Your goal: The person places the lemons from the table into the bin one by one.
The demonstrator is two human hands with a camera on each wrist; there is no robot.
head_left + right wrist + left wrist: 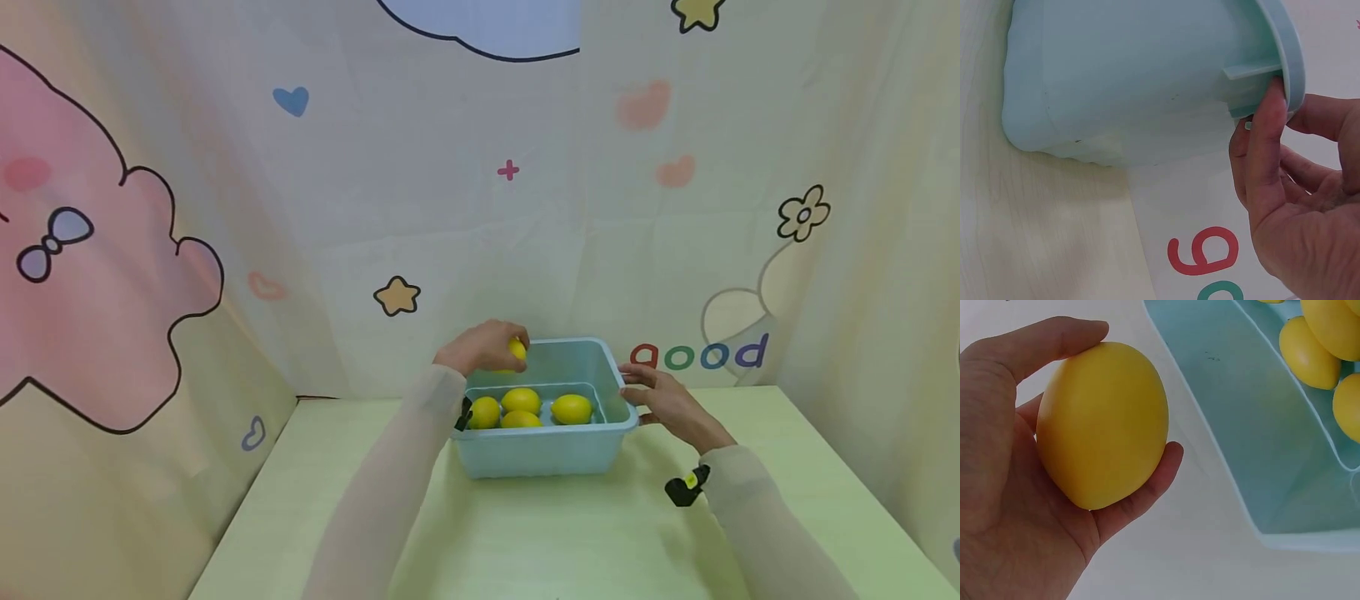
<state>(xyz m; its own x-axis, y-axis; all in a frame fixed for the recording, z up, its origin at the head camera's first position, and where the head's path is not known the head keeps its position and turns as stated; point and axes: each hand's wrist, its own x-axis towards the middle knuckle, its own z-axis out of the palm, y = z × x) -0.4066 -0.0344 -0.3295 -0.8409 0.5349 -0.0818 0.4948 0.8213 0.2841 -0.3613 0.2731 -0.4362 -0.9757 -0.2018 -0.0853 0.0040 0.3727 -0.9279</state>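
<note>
A yellow lemon (1104, 425) is gripped in my left hand (486, 347), thumb on one side and fingers on the other. That hand is raised over the left rear part of a light blue plastic basin (540, 454). Several more lemons (572, 409) lie on the basin's floor. At the basin's right side, my right hand (671, 407) pinches the rim. In the right wrist view its fingers (1266, 144) curl up under the lip of the rim, with the thumb on the other side.
The basin stands on a pale wooden table (555, 542) near its back edge. Right behind hangs a printed curtain (465, 233) with hearts, stars and letters. A pink cartoon figure (90, 317) covers the curtain at left.
</note>
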